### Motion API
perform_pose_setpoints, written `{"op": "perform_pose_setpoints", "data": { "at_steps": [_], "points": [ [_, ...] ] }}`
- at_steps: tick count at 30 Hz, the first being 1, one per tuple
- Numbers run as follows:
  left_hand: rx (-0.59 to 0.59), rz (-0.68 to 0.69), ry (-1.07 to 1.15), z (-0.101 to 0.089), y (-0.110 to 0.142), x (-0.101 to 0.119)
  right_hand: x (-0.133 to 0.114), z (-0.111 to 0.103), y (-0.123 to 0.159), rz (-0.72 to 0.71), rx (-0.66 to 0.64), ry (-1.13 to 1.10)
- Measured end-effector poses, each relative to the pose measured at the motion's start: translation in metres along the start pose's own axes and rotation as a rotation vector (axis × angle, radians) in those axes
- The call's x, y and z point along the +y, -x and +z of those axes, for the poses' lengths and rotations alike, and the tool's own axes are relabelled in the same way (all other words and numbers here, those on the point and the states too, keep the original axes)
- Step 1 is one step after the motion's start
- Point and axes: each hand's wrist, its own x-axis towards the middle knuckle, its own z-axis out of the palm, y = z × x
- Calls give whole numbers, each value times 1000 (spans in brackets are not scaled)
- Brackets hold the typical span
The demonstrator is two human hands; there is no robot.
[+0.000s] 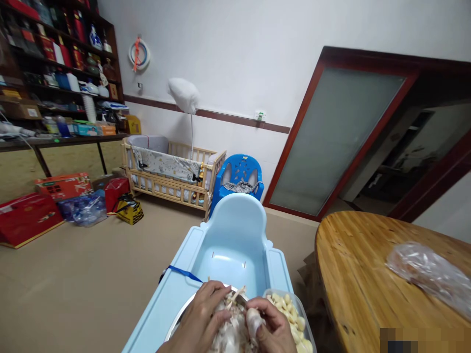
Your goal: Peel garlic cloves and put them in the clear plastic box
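Observation:
My right hand [274, 329] pinches a garlic bulb [253, 321] with pale, purplish skin between thumb and fingers. Beside it, my left hand [202, 314] reaches over a metal bowl [179, 316], fingers stretched out and thumb apart, above a heap of garlic and papery skins [230, 333]. A dry stalk [238, 294] pokes up between the hands. Close by on the right, a clear plastic container [309, 326] holds many peeled garlic cloves [289, 309], partly covered by my right hand. The bowl's near part is hidden by my hands and the frame edge.
Bowl and container are at a light blue plastic child's chair [235, 220] with a blue strap [186, 272]. A wooden table [353, 274] with a plastic bag [427, 269] stands right. Behind are a blue chair [241, 169] and wooden crib [172, 191]; bags [29, 218] lie left.

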Motion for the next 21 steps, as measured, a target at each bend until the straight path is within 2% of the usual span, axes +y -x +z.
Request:
{"op": "perform_pose_setpoints", "data": {
  "at_steps": [3, 6, 8, 11, 15, 18, 21],
  "points": [
    [42, 2, -39, 2, 1, -1, -5, -1, -2, -56, -58, 44],
    [-18, 19, -162, 7, 0, -3, -7, 2, -2, -166, -131, 107],
    [-71, 70, -202, 9, -2, -4, -4, 6, 0, -226, -128, 180],
    [-114, 138, -213, 10, -6, 0, 3, 12, 2, -263, -116, 399],
    [-139, 128, -178, 3, -10, 12, 8, 14, 3, -236, -278, 699],
    [-140, 124, -186, 1, -8, 13, 9, 14, 3, -257, -206, 770],
    [-114, 115, -206, 5, -4, 3, 12, 14, 3, -304, -135, 741]
  ]
}}
